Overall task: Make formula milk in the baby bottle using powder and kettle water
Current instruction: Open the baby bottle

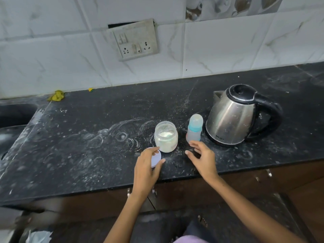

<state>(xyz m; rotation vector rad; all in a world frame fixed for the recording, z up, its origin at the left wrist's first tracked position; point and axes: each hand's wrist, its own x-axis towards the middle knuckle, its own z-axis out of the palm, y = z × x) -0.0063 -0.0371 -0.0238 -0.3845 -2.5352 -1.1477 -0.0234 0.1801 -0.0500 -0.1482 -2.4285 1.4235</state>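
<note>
Nearest me, at about six o'clock on the counter [87, 137], my left hand [146, 168] pinches the jar's white lid [156, 159] between thumb and fingers, holding it just off the jar's near side. My right hand [204, 159] hangs loose beside it at four o'clock of the jar, fingers spread and gripping nothing, its fingertips just short of the baby bottle. Just beyond my left hand stands the jar [166, 136], open, with the white powder [165, 134] showing inside. At three o'clock of the jar, close beside it, the baby bottle [194, 128] stands upright with its cap on, and I see no milk in it. Farther right, at three o'clock again, sits the steel kettle [233, 116], lid closed, near the bottle. So I judge only the jar's opening is done; uncapping the bottle, adding powder, pouring water and mixing are all left. I see no scoop here.
</note>
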